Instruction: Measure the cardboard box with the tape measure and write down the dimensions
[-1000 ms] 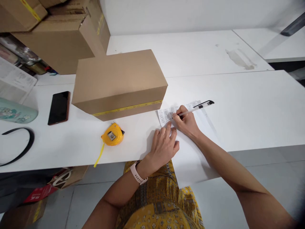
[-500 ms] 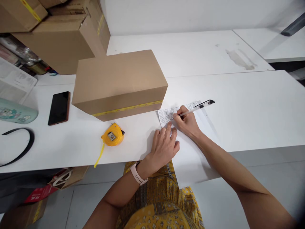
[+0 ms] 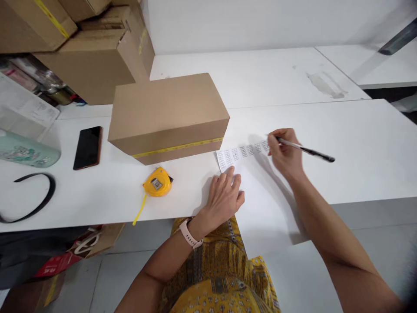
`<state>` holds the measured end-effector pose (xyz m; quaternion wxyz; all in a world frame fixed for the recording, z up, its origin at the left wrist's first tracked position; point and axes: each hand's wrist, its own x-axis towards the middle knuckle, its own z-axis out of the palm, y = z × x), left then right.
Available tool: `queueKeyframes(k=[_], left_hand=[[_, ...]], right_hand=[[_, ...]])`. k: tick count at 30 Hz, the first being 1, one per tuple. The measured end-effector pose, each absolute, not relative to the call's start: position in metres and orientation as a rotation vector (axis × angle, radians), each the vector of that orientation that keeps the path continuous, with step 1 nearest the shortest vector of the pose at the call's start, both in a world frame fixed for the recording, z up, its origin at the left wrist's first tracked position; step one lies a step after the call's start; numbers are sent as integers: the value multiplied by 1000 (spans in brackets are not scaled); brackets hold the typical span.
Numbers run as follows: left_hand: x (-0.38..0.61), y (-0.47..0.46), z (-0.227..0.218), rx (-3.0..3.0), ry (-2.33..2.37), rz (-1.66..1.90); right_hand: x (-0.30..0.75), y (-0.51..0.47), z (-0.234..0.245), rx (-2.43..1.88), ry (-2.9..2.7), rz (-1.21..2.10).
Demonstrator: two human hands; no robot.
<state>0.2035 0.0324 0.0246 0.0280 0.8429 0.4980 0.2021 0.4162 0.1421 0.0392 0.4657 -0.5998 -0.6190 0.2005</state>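
Note:
A white sheet of paper (image 3: pixel 260 208) lies over the table's front edge, its lower end hanging past it. Columns of small handwriting run along its far edge. My left hand (image 3: pixel 224 193) rests flat on the sheet's left side, fingers spread, with a pale pink watch band (image 3: pixel 189 234) on the wrist. Above the sheet's far right part, my right hand (image 3: pixel 286 152) pinches a pen (image 3: pixel 312 152), its back end pointing right. The pen's tip is mostly hidden by the fingers and looks lifted off the paper.
A closed cardboard box (image 3: pixel 169 108) stands behind the sheet's left end. A yellow tape measure (image 3: pixel 157 182), a black phone (image 3: pixel 87 148), a black strap (image 3: pixel 48 195) and a mint green bottle (image 3: pixel 29 150) lie to the left. Stacked cartons (image 3: pixel 87 61) fill the back left.
My right hand has moved right and slightly up with the pen, from the third column to the far right end of the writing. My left hand stays on the paper.

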Motion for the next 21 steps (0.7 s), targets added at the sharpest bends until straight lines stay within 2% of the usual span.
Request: queueKeyframes(k=[3,5,8,12,15,18,20,21], left_hand=[[184,24,32,2507,1534,1015],[161,15,40,2422,1651,1268],[115,4,48,2305,2011,1348],[62,0,46,2077,2381,988],[41,2,40,1993,2332,787],[41,3,40,1888,2232,859],[51,-2,47,1760,2016,981],[59,-6,53,1690,1843,1014]], right_hand=[[474,146,40,-1636,-1765,-82],[509,144,34,-1818,-1865,-194],[544,137,21,-2043,-1942,-128],[558,134,14,-2059,-1987,-50],[546,130,27,-2019,-1955,-97],[506,113,53,-1907,-1880,-143],[463,93,71,-1758,-1867,35],[439,81,79,-1635,-1877,282]])
